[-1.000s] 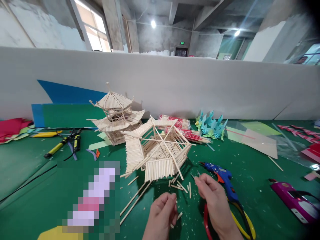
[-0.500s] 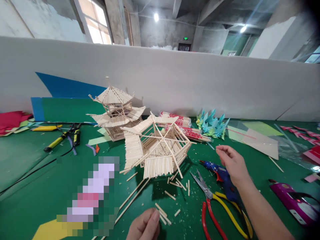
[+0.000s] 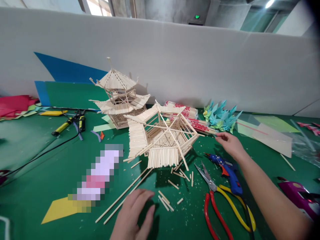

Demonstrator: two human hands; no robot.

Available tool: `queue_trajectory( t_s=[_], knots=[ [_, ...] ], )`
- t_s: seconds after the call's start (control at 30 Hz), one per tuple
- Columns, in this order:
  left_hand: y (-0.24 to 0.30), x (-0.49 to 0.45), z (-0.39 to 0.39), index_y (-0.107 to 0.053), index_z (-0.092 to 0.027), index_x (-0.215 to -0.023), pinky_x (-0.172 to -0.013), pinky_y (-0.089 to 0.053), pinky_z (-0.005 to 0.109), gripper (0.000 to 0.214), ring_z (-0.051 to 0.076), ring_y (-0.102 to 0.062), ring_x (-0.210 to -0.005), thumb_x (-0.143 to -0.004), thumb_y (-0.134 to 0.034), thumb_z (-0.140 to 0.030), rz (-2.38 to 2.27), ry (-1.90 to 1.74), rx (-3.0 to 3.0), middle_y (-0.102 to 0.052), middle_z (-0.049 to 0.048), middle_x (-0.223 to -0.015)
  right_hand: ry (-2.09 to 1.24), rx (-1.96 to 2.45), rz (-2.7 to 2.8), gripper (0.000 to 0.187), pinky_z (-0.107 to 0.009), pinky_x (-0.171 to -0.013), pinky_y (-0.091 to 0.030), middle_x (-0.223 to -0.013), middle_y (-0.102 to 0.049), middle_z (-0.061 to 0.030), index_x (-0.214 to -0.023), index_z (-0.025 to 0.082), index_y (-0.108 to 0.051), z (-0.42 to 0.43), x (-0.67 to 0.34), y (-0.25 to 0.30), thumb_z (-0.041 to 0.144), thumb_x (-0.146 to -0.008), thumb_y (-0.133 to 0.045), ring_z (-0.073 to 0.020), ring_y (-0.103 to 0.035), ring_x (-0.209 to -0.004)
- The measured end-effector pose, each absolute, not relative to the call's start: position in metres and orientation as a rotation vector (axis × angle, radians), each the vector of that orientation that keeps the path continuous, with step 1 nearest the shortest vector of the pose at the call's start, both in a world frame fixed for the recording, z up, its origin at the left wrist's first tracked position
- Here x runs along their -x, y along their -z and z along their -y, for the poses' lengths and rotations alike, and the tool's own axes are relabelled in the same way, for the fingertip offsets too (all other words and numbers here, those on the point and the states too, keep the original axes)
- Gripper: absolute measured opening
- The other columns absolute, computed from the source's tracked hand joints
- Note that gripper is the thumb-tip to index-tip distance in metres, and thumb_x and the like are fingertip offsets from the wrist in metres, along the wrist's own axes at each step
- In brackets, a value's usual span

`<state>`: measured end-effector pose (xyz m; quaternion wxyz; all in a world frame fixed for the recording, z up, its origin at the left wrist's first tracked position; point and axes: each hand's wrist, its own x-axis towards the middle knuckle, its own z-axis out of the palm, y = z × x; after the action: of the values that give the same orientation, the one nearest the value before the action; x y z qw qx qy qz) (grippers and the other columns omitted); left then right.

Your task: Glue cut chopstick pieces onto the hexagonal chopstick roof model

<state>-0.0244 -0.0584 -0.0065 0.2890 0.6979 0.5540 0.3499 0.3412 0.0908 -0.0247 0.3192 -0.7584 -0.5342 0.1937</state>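
My left hand [image 3: 135, 213] lies flat near the table's front edge, fingers stretched out, beside two long wooden sticks [image 3: 125, 196] and several short cut pieces [image 3: 166, 202]. My right hand [image 3: 229, 142] reaches far right, its fingertips at the end of a bundle of red-printed wrapped chopsticks [image 3: 192, 123]; whether it grips anything is hidden. Between the hands stands a six-sided roof of wooden sticks [image 3: 162, 140]. Behind it stands a finished stick pagoda [image 3: 118, 96].
Red and yellow handled cutters [image 3: 220, 206] and a blue glue gun [image 3: 228, 168] lie under my right forearm. Teal paper cranes [image 3: 221, 118], a purple device [image 3: 300, 196], yellow-handled pliers [image 3: 68, 123], a black cable [image 3: 37, 156] and coloured paper lie on the green table [image 3: 37, 186].
My right hand moved away from the cutters and out to the chopstick bundle. My left hand let the short sticks lie and flattened out. The view tilted down.
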Motion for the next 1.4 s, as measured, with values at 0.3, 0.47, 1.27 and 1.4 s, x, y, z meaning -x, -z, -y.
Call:
queue_trajectory(
  t_s=[0.3,0.47,1.27,1.4],
  knots=[
    [0.033,0.074,0.016,-0.054,-0.015,-0.099,-0.068,-0.042,0.040,0.031,0.027,-0.053,-0.084,-0.076,-0.047,-0.036,-1.866,-0.334,-2.499,-0.056,0.0122,-0.092,-0.356,2.096,1.406,0.026,-0.029,-0.063,-0.043,-0.083,-0.061,-0.0046,-0.091,0.020,-0.056,0.003,-0.336,0.005,0.037,-0.072,-0.052,-0.0193,-0.057,-0.074],
    [0.046,0.082,0.015,-0.056,-0.016,-0.086,-0.061,-0.042,0.035,0.022,0.022,-0.055,-0.072,-0.081,-0.040,-0.031,-1.795,-0.277,-2.446,-0.057,0.0081,-0.080,-0.280,2.282,1.444,0.040,-0.029,-0.049,-0.044,-0.092,-0.055,-0.0076,-0.101,0.020,-0.052,0.053,-0.318,0.022,0.047,-0.072,-0.048,-0.0116,-0.050,-0.046],
    [0.054,0.105,0.025,-0.055,-0.018,-0.084,-0.057,-0.046,0.031,0.012,0.018,-0.056,-0.065,-0.079,-0.045,-0.022,-1.622,-0.546,-2.564,-0.057,0.0054,-0.074,-0.059,2.375,1.612,0.043,-0.035,-0.071,-0.046,-0.108,-0.053,-0.0128,-0.114,0.017,-0.041,0.052,-0.374,0.068,0.043,-0.082,-0.029,-0.0271,-0.055,-0.094],
    [0.054,0.104,0.025,-0.055,-0.018,-0.083,-0.058,-0.046,0.031,0.013,0.018,-0.056,-0.065,-0.080,-0.044,-0.023,-1.630,-0.529,-2.545,-0.057,0.0051,-0.074,-0.043,2.364,1.635,0.042,-0.038,-0.073,-0.045,-0.102,-0.055,-0.0126,-0.109,0.015,-0.045,0.052,-0.378,0.073,0.044,-0.081,-0.031,-0.0277,-0.054,-0.094]
  ],
)
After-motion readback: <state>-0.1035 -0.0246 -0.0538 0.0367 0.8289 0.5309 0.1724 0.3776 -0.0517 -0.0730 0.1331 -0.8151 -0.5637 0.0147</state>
